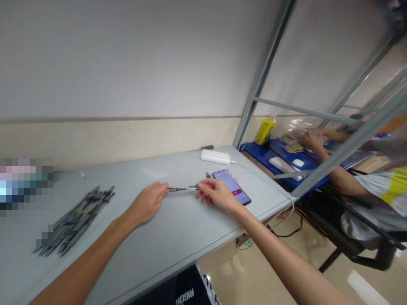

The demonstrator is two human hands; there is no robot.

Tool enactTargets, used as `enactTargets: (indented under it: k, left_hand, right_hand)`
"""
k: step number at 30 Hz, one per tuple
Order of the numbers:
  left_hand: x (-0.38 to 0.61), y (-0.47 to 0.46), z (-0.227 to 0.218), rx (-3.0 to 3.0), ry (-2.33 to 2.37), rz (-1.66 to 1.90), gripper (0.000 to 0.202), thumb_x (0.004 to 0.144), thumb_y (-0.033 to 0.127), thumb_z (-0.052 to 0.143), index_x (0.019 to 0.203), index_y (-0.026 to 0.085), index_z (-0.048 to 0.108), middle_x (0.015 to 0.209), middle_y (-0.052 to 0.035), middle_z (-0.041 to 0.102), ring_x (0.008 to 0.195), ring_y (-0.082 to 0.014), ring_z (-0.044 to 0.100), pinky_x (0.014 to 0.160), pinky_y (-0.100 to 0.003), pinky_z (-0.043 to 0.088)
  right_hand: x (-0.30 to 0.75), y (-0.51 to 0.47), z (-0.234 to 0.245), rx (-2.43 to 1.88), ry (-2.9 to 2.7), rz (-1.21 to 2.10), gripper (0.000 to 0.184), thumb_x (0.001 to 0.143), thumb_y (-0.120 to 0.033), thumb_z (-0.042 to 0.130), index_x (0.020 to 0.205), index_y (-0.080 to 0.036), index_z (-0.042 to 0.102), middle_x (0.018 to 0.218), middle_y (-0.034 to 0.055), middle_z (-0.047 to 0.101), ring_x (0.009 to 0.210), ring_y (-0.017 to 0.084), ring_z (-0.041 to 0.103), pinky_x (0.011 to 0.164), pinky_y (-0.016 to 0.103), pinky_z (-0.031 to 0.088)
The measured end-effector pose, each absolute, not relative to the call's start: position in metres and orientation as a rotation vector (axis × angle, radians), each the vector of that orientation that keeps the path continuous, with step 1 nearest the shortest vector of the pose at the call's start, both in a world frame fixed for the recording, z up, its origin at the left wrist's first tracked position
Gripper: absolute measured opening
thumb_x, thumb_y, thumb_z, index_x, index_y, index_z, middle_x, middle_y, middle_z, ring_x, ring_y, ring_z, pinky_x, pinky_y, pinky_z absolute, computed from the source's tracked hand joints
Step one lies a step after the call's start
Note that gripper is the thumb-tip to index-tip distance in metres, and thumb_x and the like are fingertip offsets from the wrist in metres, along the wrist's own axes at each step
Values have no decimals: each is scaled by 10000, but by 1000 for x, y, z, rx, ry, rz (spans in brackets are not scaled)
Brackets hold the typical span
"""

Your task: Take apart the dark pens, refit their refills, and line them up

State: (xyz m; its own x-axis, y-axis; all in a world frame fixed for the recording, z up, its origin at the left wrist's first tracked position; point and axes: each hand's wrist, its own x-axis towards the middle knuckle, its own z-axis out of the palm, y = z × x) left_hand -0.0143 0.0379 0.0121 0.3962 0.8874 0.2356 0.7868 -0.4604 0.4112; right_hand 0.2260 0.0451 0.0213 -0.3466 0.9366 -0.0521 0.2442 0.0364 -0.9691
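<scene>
— While both hands rest on the pale grey desk [178,237], what do they hold?
— One slim grey pen [182,189], lying level just above the desk's middle. The left hand [146,203] pinches its left end with its fingertips; the right hand [216,194] pinches the other end.
— Surroundings?
— A dark smartphone with a lit screen [234,188] touches the right hand, near the right edge. A white power strip [215,156] lies by the far edge. A heap of dark pens [76,220] lies towards the left edge
</scene>
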Motion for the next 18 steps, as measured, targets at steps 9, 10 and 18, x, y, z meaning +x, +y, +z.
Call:
enactTargets:
  k: [9, 10, 18]
  left_hand:
    - [-12, 37, 16, 1959, 1339, 739, 415, 875, 480, 289, 570, 206, 353, 523, 43, 362, 511, -119, 349, 527, -258, 297]
    - [-11, 37, 16, 1854, 1290, 742, 437, 867, 502, 294, 549, 205, 342, 500, 50, 329, 484, -109, 315, 510, -257, 278]
    - [-14, 40, 19, 1397, 1021, 728, 458, 832, 495, 382, 488, 218, 261, 441, 85, 200, 428, -79, 211, 487, -262, 223]
  right_hand:
    - [228, 43, 30, -1154, -1876, 744, 182, 786, -246, 594, 918, -156, 679, 769, 42, 668, 642, 124, 581, 604, 236, 456]
    - [229, 42, 32, -1126, -1894, 675, 169, 788, -237, 592, 911, -164, 683, 796, 47, 675, 681, 133, 592, 624, 240, 459]
    - [244, 37, 35, -1078, -1923, 458, 172, 820, -253, 553, 909, -200, 690, 850, 59, 687, 772, 167, 610, 703, 287, 477]
